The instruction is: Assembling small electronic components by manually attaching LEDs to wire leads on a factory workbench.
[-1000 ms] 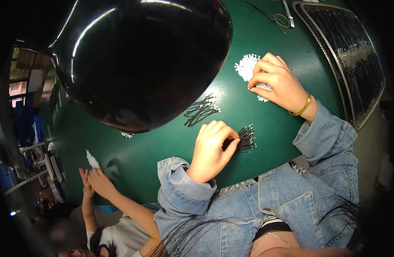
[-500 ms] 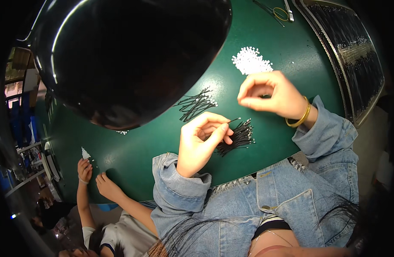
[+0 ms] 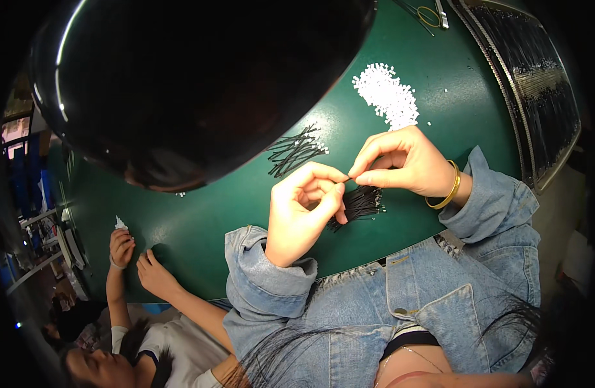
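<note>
Thumb and forefinger of the left hand [image 3: 302, 210], near the centre of the frame, make a grip pinched together on one thin black wire [image 3: 348, 180]. Just above this hand, loose wires with white ends [image 3: 296, 150] lie on the green desk [image 3: 239, 220]. Only a short stub of the held wire shows: its long axis seems to run left to right, tilting slightly upward, from the left fingertips toward the right ones. Below that stub, just right of the left thumb, a bundle of black wires [image 3: 361, 205] lies with its bare-looking tips to the right. From the right, the right hand [image 3: 410, 168] meets the wire's end; its thumb and forefinger are drawn nearly together, but whether they pinch anything I cannot tell. Both hands are at the wire, the left one holding it. Above the right hand, toward the upper right, spreads a heap of small white pieces [image 3: 388, 94], nearer to that hand than to the left.
</note>
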Demonstrator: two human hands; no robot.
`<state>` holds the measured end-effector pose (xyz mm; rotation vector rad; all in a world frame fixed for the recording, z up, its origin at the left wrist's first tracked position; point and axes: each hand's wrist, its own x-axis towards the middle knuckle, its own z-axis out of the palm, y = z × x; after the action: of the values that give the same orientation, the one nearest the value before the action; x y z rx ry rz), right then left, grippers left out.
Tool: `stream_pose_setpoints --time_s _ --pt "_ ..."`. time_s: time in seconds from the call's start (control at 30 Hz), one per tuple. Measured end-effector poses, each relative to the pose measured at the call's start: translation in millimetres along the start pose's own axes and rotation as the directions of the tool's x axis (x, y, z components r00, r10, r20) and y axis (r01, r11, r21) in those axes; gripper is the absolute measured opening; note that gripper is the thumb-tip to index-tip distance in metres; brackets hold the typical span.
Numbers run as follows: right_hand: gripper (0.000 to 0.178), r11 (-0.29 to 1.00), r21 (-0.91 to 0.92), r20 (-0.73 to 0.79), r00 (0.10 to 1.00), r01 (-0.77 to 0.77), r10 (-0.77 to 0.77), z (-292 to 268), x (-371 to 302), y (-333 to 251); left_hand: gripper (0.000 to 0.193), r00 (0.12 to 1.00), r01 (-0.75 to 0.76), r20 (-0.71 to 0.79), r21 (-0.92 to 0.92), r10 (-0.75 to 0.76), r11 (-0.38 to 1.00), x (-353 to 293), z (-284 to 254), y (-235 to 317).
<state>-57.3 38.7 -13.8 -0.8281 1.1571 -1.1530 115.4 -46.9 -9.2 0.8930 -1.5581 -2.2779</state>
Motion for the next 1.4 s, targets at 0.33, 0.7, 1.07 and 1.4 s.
stream_pose_setpoints --time_s 0.33,0.7,1.07,1.4 --pt "0.011 0.974 0.198 0.051 0.993 -0.112 0.103 -1.5 0.3 5.7 0.004 0.999 -0.037 -0.008 -0.013 0.037 0.999 -0.5 1.9 -3.2" --pt "0.01 0.976 0.187 0.042 0.994 -0.108 0.102 2.4 -2.6 4.1 0.004 0.996 -0.079 0.037 0.003 0.079 0.997 0.7 -0.4 -4.7" --pt "0.007 0.991 0.134 0.013 1.0 0.002 -0.004 4.5 -3.5 6.3 0.004 0.997 -0.072 0.032 0.042 0.071 0.997 0.6 -0.7 -3.8" --pt "0.006 0.994 -0.036 -0.016 0.995 0.099 -0.099 4.1 -5.5 5.8 0.004 0.998 -0.064 0.03 0.028 0.063 0.998 -0.2 0.4 -4.8"
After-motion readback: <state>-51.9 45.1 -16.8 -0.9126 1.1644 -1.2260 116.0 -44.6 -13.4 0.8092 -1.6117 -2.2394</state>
